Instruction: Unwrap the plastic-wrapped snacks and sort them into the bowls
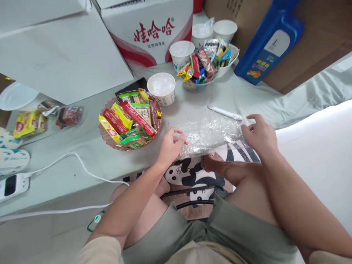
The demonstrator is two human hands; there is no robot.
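A crinkled, see-through plastic sheet (pixel 210 134) lies stretched between my hands along the table's near edge. My left hand (pixel 172 145) is closed, with bent fingers and thumb on the sheet's left end. At the opposite end, my right hand (pixel 260 135) pinches the plastic between thumb and fingers. A white pen-like utility knife (pixel 224 112) rests just behind the sheet, its end close to my right fingers. To the left of my left hand sits a round brown basket (pixel 103 134) full of wrapped snacks (pixel 139 117).
Behind are a white paper cup (pixel 161 88), more cups (pixel 181 55) and a clear bowl (pixel 198 85) of snacks. A blue bottle (pixel 264 47) and cartons (pixel 145 40) line the back. A white cable (pixel 93 178) crosses the table's left front edge from a power strip (pixel 15 187).
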